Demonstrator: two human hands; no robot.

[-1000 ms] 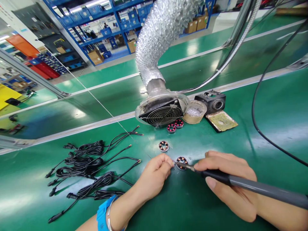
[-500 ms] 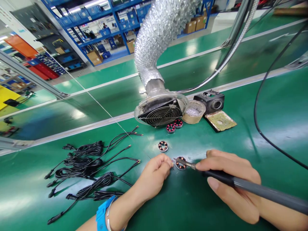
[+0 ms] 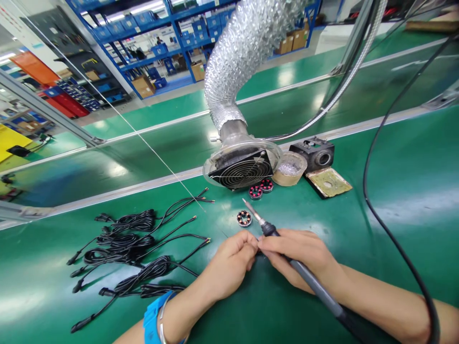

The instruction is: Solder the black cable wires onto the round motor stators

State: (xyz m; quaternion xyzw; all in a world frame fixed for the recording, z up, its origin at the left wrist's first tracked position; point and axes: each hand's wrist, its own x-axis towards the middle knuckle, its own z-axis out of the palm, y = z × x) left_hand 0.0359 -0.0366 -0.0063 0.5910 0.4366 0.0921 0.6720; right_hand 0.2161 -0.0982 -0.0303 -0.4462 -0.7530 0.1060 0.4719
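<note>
My right hand (image 3: 299,255) is closed round a soldering iron (image 3: 272,231), whose tip points up and away toward the fume fan. My left hand (image 3: 231,265) is closed in a pinch, its fingertips meeting those of the right hand; what they pinch is hidden. A small round stator (image 3: 244,218) with copper windings lies on the green mat just beyond the fingers. Two more stators (image 3: 261,188) with red windings sit near the fan. Black cables (image 3: 132,243) with stripped ends lie in bundles to the left.
A fume extractor fan (image 3: 241,171) on a foil duct (image 3: 244,52) stands at the back of the mat. Beside it are a solder-wire roll (image 3: 289,168), a black iron stand (image 3: 313,153) and a yellow sponge (image 3: 328,181). A black cord (image 3: 376,200) curves across the right side.
My right hand has moved left to meet the left hand, and the iron tip has lifted off the stator to point upward. The stator that lay between the hands is now hidden.
</note>
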